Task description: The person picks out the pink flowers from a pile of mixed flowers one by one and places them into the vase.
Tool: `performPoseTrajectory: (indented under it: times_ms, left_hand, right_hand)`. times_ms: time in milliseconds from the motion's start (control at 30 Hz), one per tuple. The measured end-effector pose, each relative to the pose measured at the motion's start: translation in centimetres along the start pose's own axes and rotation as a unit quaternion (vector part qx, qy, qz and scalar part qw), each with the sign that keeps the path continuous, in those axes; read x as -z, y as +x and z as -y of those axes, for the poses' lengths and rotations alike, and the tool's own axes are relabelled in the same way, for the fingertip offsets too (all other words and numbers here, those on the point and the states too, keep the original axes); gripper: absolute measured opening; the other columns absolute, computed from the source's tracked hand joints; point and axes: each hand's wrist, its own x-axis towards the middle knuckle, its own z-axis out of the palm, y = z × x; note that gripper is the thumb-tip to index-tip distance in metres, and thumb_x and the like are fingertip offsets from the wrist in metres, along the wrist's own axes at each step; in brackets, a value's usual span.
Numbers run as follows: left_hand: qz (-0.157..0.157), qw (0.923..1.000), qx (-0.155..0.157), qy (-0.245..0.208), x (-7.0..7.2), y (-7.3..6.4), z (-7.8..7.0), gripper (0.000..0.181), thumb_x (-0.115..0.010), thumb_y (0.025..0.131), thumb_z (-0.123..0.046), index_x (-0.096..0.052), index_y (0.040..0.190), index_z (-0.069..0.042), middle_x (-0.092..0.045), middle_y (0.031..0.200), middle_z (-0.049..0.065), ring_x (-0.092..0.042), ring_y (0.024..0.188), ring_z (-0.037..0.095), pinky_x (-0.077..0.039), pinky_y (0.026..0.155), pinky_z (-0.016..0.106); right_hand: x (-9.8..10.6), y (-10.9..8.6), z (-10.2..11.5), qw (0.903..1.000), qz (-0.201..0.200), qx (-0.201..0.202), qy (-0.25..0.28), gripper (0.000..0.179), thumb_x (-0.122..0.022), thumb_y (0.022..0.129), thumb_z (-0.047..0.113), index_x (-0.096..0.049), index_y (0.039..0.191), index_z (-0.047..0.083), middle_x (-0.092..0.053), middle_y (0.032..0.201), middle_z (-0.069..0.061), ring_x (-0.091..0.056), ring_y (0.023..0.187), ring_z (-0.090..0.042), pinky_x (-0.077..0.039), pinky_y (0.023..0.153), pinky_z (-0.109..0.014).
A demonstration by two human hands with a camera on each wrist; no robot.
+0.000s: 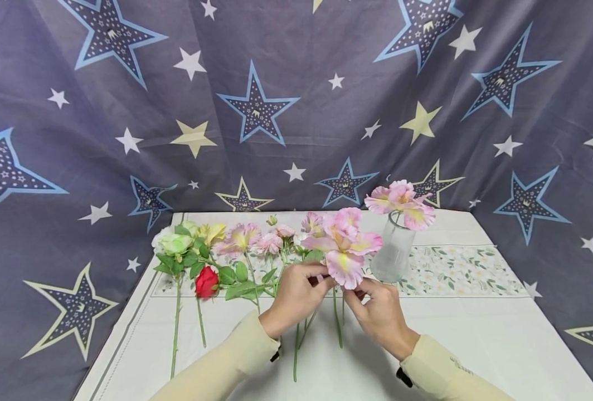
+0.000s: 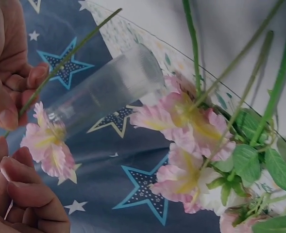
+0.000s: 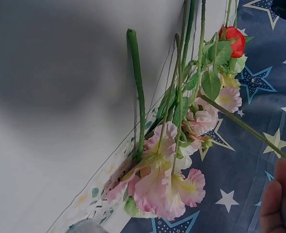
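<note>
Both hands are at a pink iris (image 1: pixel 346 245) with yellow-centred petals, raised above the table. My left hand (image 1: pixel 296 292) pinches a petal at the left of the bloom; pink shows between its thumb and fingers. Just under the flower, my right hand (image 1: pixel 380 312) pinches the thin green stem (image 2: pixel 65 60), whose bare end points down in the left wrist view. To the right stands a clear glass vase (image 1: pixel 393 253) with another pink iris (image 1: pixel 402 201) spreading over its rim. The bloom between the hands is mostly outside both wrist views.
On the left lie a red rose (image 1: pixel 207 282), pale green-white flowers (image 1: pixel 173 242), a yellow flower (image 1: pixel 211 233) and more pink irises (image 3: pixel 157 179), stems toward the front. A floral strip (image 1: pixel 462 273) crosses the white table (image 1: pixel 482 334). Star-patterned cloth (image 1: pixel 296 161) hangs behind.
</note>
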Motion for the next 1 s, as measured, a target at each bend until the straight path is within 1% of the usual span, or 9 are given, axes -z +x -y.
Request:
performPoseTrajectory:
  times_ms: [100,200,333,433,533,633,733,867,1000]
  left_hand:
    - [0.006,0.9999,0.009,0.009,0.3,-0.2,0.3,0.007,-0.081,0.089,-0.013,-0.083,0.095,-0.011,-0.076,0.091,-0.002,-0.056,0.058,0.005,-0.048,0.054,0.021]
    - [0.004,0.9994,0.021,0.028,0.7,-0.5,0.8,0.013,-0.083,0.089,-0.02,-0.082,0.1,-0.013,-0.077,0.098,-0.003,-0.053,0.056,0.002,-0.048,0.052,0.021]
    - [-0.001,0.997,0.037,0.067,1.3,-1.0,1.4,0.019,-0.083,0.088,-0.026,-0.082,0.105,-0.018,-0.076,0.098,-0.006,-0.053,0.056,0.004,-0.045,0.052,0.022]
    - [0.001,0.9945,0.049,0.092,1.8,-1.4,2.0,0.021,-0.083,0.089,-0.029,-0.082,0.107,-0.02,-0.076,0.096,-0.007,-0.059,0.062,0.008,-0.046,0.054,0.023]
    - [-0.002,0.9918,0.059,0.113,2.4,-1.8,2.7,0.022,-0.084,0.088,-0.03,-0.081,0.107,-0.019,-0.076,0.099,-0.004,-0.065,0.074,0.012,-0.052,0.062,0.027]
    - [-0.005,0.988,0.073,0.136,3.0,-2.2,3.3,0.026,-0.085,0.087,-0.03,-0.08,0.109,-0.018,-0.076,0.105,-0.001,-0.07,0.091,0.017,-0.057,0.078,0.036]
    - [-0.004,0.9837,0.089,0.156,3.6,-2.6,3.8,0.03,-0.085,0.086,-0.032,-0.079,0.112,-0.017,-0.075,0.112,0.002,-0.07,0.107,0.024,-0.054,0.093,0.044]
    - [-0.001,0.9762,0.106,0.189,4.3,-3.2,4.4,0.036,-0.085,0.085,-0.033,-0.078,0.116,-0.017,-0.074,0.115,0.004,-0.067,0.112,0.028,-0.052,0.097,0.049]
    - [-0.002,0.9702,0.104,0.219,4.9,-4.0,5.2,0.037,-0.087,0.084,-0.032,-0.077,0.116,-0.016,-0.074,0.114,0.005,-0.067,0.11,0.03,-0.052,0.095,0.051]
  right_hand:
    - [0.3,0.1,-0.1,1.0,-0.002,0.004,-0.007,0.018,-0.077,0.076,-0.008,-0.077,0.083,0.008,-0.071,0.069,0.002,-0.065,0.059,-0.006,-0.053,0.052,-0.022]
    - [0.6,0.4,-0.3,0.9999,-0.008,0.009,-0.012,0.018,-0.079,0.074,-0.009,-0.077,0.084,0.006,-0.072,0.069,0.0,-0.066,0.057,-0.007,-0.054,0.052,-0.021]
    - [1.0,0.7,-0.4,0.9995,-0.022,0.013,-0.016,0.019,-0.08,0.073,-0.01,-0.075,0.081,0.006,-0.072,0.068,0.0,-0.066,0.055,-0.008,-0.053,0.051,-0.019]
    - [1.3,1.1,-0.5,0.9992,-0.03,0.011,-0.022,0.019,-0.079,0.074,-0.01,-0.074,0.078,0.008,-0.07,0.067,0.001,-0.065,0.055,-0.008,-0.051,0.05,-0.018]
    - [1.7,1.4,-0.7,0.9994,-0.03,0.003,-0.019,0.019,-0.078,0.075,-0.01,-0.072,0.076,0.008,-0.07,0.066,0.0,-0.066,0.055,-0.009,-0.051,0.05,-0.018]
    - [2.1,1.8,-0.9,0.9994,-0.028,-0.003,-0.018,0.017,-0.078,0.076,-0.008,-0.072,0.074,0.008,-0.071,0.065,0.0,-0.067,0.055,-0.011,-0.053,0.051,-0.02]
    - [2.5,2.2,-1.1,0.9992,-0.032,-0.004,-0.024,0.015,-0.077,0.077,-0.006,-0.072,0.074,0.008,-0.071,0.066,-0.001,-0.068,0.055,-0.013,-0.054,0.052,-0.02]
    - [3.2,2.8,-1.2,0.9986,-0.04,0.001,-0.033,0.013,-0.077,0.078,-0.006,-0.075,0.077,0.007,-0.073,0.068,-0.001,-0.068,0.056,-0.014,-0.055,0.055,-0.019]
    - [3.7,3.2,-1.4,0.9979,-0.049,0.008,-0.042,0.015,-0.076,0.077,-0.008,-0.076,0.08,0.006,-0.074,0.07,-0.002,-0.068,0.057,-0.014,-0.054,0.056,-0.019]
